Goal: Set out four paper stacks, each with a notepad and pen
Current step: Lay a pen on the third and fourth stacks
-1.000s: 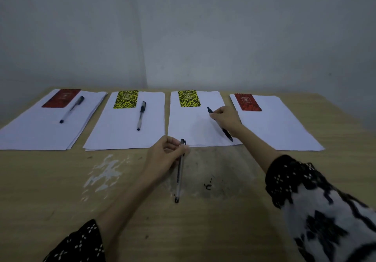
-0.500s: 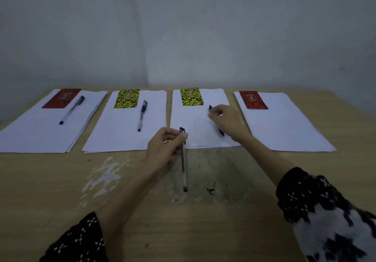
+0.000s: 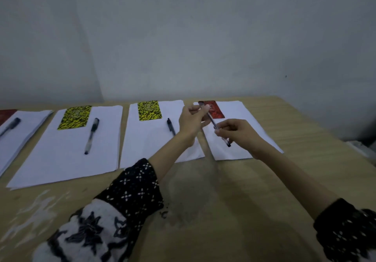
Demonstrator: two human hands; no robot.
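Note:
Four white paper stacks lie in a row on the wooden table (image 3: 223,200). The far-left stack (image 3: 18,137) carries a red notepad (image 3: 6,113) and a pen (image 3: 11,126). On the second stack (image 3: 67,156) sit a yellow patterned notepad (image 3: 74,117) and a pen (image 3: 91,135). The third stack (image 3: 146,143) has a yellow notepad (image 3: 149,110) and a dark pen (image 3: 171,126). Over the rightmost stack (image 3: 248,115), with its red notepad (image 3: 216,112), my left hand (image 3: 192,121) and my right hand (image 3: 241,133) both pinch one pen (image 3: 212,122), held slanted just above the paper.
A grey wall runs close behind the table. The table's right edge lies beyond the rightmost stack. White paint marks (image 3: 36,206) and a dark stain (image 3: 191,198) mark the near tabletop.
My right hand let go of the dark pen, which now lies on the third stack. My left hand carried the other pen to the right over the last stack, and my right hand took hold of it too.

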